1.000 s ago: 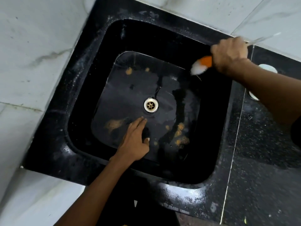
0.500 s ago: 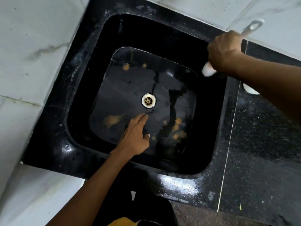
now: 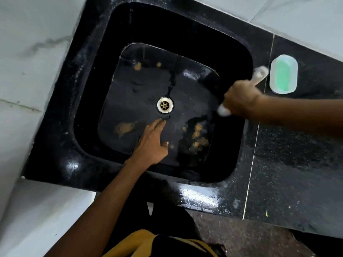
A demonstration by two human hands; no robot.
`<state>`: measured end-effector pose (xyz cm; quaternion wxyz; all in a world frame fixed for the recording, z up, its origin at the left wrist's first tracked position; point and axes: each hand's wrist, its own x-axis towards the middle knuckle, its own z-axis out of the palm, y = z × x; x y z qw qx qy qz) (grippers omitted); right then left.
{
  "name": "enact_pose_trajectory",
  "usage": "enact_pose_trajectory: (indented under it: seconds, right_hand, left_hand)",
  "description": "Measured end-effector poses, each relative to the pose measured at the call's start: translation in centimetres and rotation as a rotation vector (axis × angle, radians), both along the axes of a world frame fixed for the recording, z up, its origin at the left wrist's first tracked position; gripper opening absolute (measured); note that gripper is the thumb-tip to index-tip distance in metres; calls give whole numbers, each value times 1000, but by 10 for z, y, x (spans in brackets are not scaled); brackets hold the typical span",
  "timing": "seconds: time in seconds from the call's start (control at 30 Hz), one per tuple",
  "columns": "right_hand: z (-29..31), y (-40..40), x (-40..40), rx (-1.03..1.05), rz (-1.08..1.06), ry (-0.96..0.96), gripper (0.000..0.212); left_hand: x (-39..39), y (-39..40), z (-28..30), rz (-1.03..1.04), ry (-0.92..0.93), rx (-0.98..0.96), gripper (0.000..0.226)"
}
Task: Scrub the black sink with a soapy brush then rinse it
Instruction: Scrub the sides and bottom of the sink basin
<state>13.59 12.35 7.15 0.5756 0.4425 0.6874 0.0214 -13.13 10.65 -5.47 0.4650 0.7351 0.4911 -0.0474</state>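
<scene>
The black square sink [image 3: 89, 101] fills the middle of the view, with a metal drain [image 3: 165, 105] in its floor and brownish dirt patches [image 3: 199, 136] near the front right and left. My left hand [image 3: 152, 143] rests flat on the sink floor just below the drain, fingers straight. My right hand [image 3: 239, 98] grips a white brush [image 3: 259, 76] at the sink's right inner wall. The handle sticks up and right. The brush head is blurred, only its white end showing below my fist.
A pale soap dish holding a green soap bar [image 3: 283, 74] sits on the black counter [image 3: 297, 164] right of the sink. White marble tiles [image 3: 33, 58] border the left and back. The counter's front edge is wet and shiny.
My right hand has carried the brush from the sink's back right corner forward and down along the right wall. The soap dish is now uncovered. My left hand has stayed in place.
</scene>
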Motion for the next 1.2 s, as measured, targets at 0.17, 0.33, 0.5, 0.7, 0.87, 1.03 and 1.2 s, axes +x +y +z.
enact_pose_trajectory:
  seconds: [0.17, 0.33, 0.5, 0.7, 0.87, 1.03, 1.2]
  right_hand:
    - [-2, -39, -34, -248, 87, 44, 18]
    - [-14, -27, -31, -101, 138, 2, 17]
    - [-32, -101, -111, -324, 164, 339, 21]
    - [-23, -82, -154, -68, 218, 644, 11]
    - [-20, -67, -148, -41, 118, 800, 28]
    - [12, -96, -94, -330, 32, 622, 29]
    - [3, -78, -128, -159, 101, 801, 14]
  left_hand:
    - [1, 1, -3, -15, 8, -14, 76]
    - [1, 1, 0, -22, 28, -6, 74]
    - [0, 2, 0, -39, 76, 20, 68]
    - [-6, 8, 9, 137, 80, 100, 49]
    - [-10, 14, 8, 268, 119, 82, 44]
    - [-7, 12, 9, 283, 102, -16, 40]
    - [-18, 10, 21, 352, 153, -46, 44]
